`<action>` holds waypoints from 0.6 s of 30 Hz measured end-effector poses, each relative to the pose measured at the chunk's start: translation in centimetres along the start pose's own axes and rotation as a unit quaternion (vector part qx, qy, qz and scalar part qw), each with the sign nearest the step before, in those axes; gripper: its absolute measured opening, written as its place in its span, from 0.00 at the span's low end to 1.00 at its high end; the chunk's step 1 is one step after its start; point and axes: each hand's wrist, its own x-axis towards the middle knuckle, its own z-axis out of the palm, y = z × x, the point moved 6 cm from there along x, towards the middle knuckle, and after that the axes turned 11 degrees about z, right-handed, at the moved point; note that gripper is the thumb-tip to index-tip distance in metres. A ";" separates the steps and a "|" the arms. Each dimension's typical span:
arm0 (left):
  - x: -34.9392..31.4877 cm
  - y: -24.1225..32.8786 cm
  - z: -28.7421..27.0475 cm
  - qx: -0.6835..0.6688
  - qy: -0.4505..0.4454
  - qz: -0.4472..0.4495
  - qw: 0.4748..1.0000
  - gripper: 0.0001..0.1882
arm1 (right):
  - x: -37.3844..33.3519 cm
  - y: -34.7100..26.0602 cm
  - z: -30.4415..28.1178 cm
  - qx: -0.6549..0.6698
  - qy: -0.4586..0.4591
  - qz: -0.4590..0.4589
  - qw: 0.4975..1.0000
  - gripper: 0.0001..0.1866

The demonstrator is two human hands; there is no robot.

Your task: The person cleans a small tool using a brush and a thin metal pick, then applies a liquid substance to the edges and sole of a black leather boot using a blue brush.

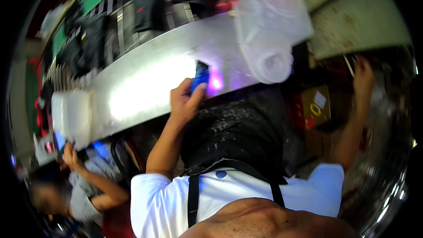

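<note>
My left hand (185,99) is closed round a small blue handheld object with a dark end (200,78), its kind not clear. It is held over the near edge of a shiny metal table (161,48); a purple-pink glow shows on the metal beside it. Far out to the right, my right hand (364,77) is raised at the end of my stretched arm, by a dark space beside a greenish surface. A thin pale strip (349,65) shows at its fingertips. Blur hides whether the fingers grip it.
A translucent plastic container (275,22) stands at the table's right end, a whitish block-like stack (72,114) at its left end. Dark cloth-like pieces (150,6) lie across metal strips beyond. A yellow box (316,105) sits low right. Another person (94,176) is at lower left.
</note>
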 end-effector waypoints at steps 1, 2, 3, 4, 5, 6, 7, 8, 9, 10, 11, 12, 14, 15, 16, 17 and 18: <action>0.0 -0.1 0.3 -0.040 0.012 -0.011 0.999 0.11 | -0.6 -3.2 -1.5 -0.054 -0.001 0.030 0.998 0.17; 0.0 -0.5 0.6 -0.042 0.012 -0.002 0.999 0.11 | -0.6 -3.7 -2.1 -0.018 0.009 -0.014 1.000 0.16; -0.1 -0.6 0.3 -0.026 0.022 0.008 0.999 0.10 | -0.8 -4.1 -1.3 0.002 0.003 -0.003 1.000 0.15; 0.0 -0.9 0.4 -0.012 0.021 0.009 1.000 0.10 | -1.1 -4.5 -1.5 0.010 0.020 0.004 1.000 0.14; 0.0 -0.9 0.5 0.005 0.028 0.012 1.000 0.10 | -1.3 -5.0 -1.7 0.023 0.027 -0.020 0.999 0.14; 0.1 -0.6 0.7 0.005 0.025 0.017 1.000 0.10 | -1.5 -5.1 -2.1 0.019 0.027 -0.009 0.999 0.14; 0.0 -0.2 1.3 -0.006 0.021 0.022 1.000 0.10 | -1.6 -4.8 -2.5 0.026 0.022 -0.001 0.999 0.14; 0.1 0.1 1.6 -0.012 0.020 0.027 0.999 0.10 | -1.6 -4.6 -2.5 0.038 0.014 0.006 0.999 0.14; 0.0 0.4 1.7 -0.018 0.021 0.031 0.999 0.10 | -1.8 -4.5 -2.5 0.050 0.007 0.012 0.999 0.14; -0.1 0.1 1.5 -0.017 0.009 0.040 0.999 0.11 | -2.2 -4.9 -2.7 0.044 0.004 0.023 0.999 0.14; -0.1 0.0 1.3 -0.021 0.008 0.038 0.999 0.11 | -2.3 -5.4 -2.8 0.038 0.001 0.032 0.999 0.14; -0.2 -0.1 1.2 -0.024 0.007 0.037 0.999 0.11 | -2.4 -5.4 -3.1 0.033 -0.002 0.039 0.999 0.14; -0.4 -0.3 1.3 -0.039 0.013 0.039 0.998 0.11 | -2.3 -3.7 -2.9 0.049 0.037 0.000 0.998 0.13; -0.4 -0.4 1.5 -0.040 0.014 0.037 0.998 0.11 | -2.2 -3.0 -2.9 0.058 0.057 -0.021 0.996 0.13; -0.6 -0.4 1.3 -0.038 0.018 0.035 0.999 0.11 | -2.4 -2.6 -3.1 0.081 0.072 -0.003 0.994 0.13; -0.6 -0.3 1.3 -0.036 0.021 0.032 0.999 0.11 | -2.7 -2.3 -3.4 0.104 0.088 0.014 0.991 0.13; -0.6 -0.1 1.3 -0.031 0.019 0.037 0.999 0.12 | -3.0 -2.1 -3.9 0.126 0.104 0.032 0.986 0.13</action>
